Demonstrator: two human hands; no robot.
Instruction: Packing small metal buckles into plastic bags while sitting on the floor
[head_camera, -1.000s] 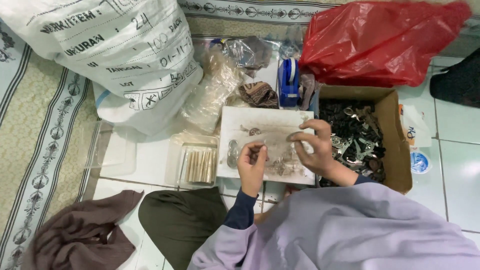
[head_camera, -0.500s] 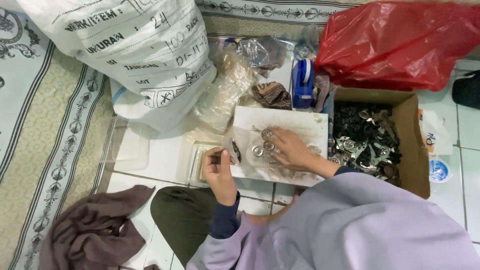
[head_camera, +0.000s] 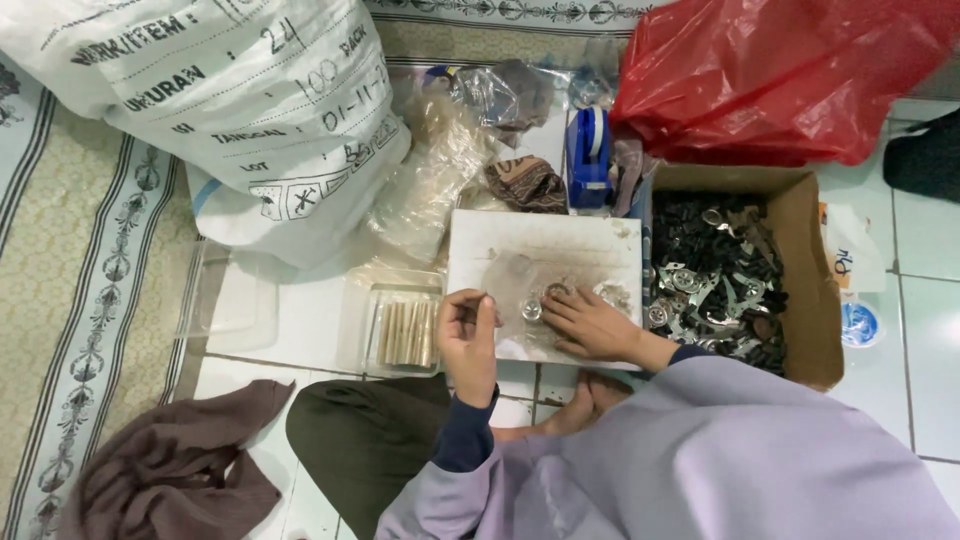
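White floor tiles (head_camera: 300, 335) beside a patterned cream rug (head_camera: 80, 290) carry the work of a seated person in lilac. Against the near edge of a stained white rectangular board (head_camera: 545, 250) lying on the floor, the left hand (head_camera: 468, 335) is raised with its fingers curled shut around a small part too tiny to make out. The right hand (head_camera: 592, 325) lies flat on the board, fingers spread loosely over small round silver metal pieces (head_camera: 533, 308) gathered at the board's near middle; whether it grips one cannot be told. Just left of the board sits a clear plastic tray of pale wooden sticks (head_camera: 402, 332). Touching the board's right edge is an open brown cardboard box of dark and silver metal parts (head_camera: 715, 285). Beyond the board's far edge stand a blue tape dispenser (head_camera: 588, 155), a bulging red plastic bag (head_camera: 770, 75) and a large white woven sack (head_camera: 230, 110). A brown cloth (head_camera: 170, 470) lies crumpled at the near left of the tiles.
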